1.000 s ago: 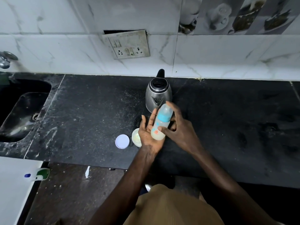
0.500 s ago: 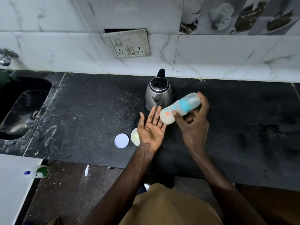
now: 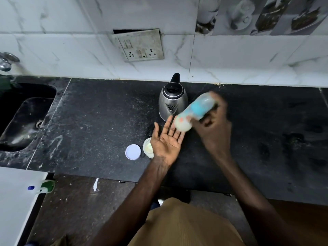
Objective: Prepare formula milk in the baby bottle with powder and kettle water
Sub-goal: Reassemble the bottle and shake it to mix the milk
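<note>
At a dark kitchen counter (image 3: 99, 121), your right hand (image 3: 213, 128) grips the baby bottle (image 3: 193, 110) around its blue collar. The bottle is tilted with its teat end up toward the wall and its pale, milky base down over the fingertips of your left hand (image 3: 166, 141). That hand lies flat and palm up with straight fingers and holds nothing. Motion blur makes it unclear whether the base touches them. The bottle looks capped and holds whitish liquid, so powder and water appear to be in already and you seem to be at the mixing stage. Mixing probably still has to be finished, and the powder tub (image 3: 148, 148) sits uncovered by your left wrist with its lid (image 3: 133, 151) just beside it. The kettle (image 3: 172, 102) stands behind your hands near the wall. Compared with 1 second ago, the bottle has left your left palm, where it stood nearly upright between both hands, and has swung up and to the right. Compared with 0.5 seconds ago, the tilt is much the same but the blur is heavier. Your left hand, the kettle, tub and lid have not moved.
</note>
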